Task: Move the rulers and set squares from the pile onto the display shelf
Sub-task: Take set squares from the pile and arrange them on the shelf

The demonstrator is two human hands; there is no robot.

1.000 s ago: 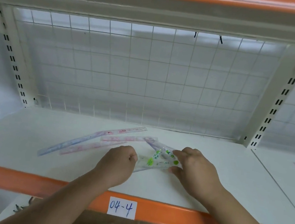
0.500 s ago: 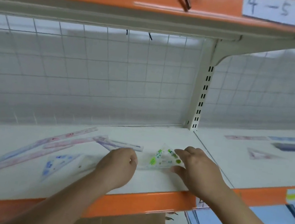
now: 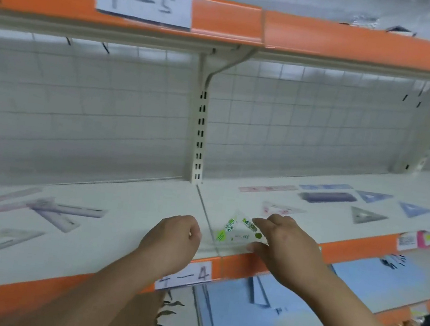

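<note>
Two fingers of right hand [image 3: 284,244] pinch set square [image 3: 237,233].

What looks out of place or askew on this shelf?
On the left shelf section, the rulers lie crossed at angles in a loose pile, unlike the set squares spaced apart at right. The right hand holds a clear set square over the seam.

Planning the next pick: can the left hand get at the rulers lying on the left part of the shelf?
Probably yes. The left hand is curled with nothing visible in its grip, and the rulers lie flat in the open on the shelf, with nothing between them and the hand.
</note>
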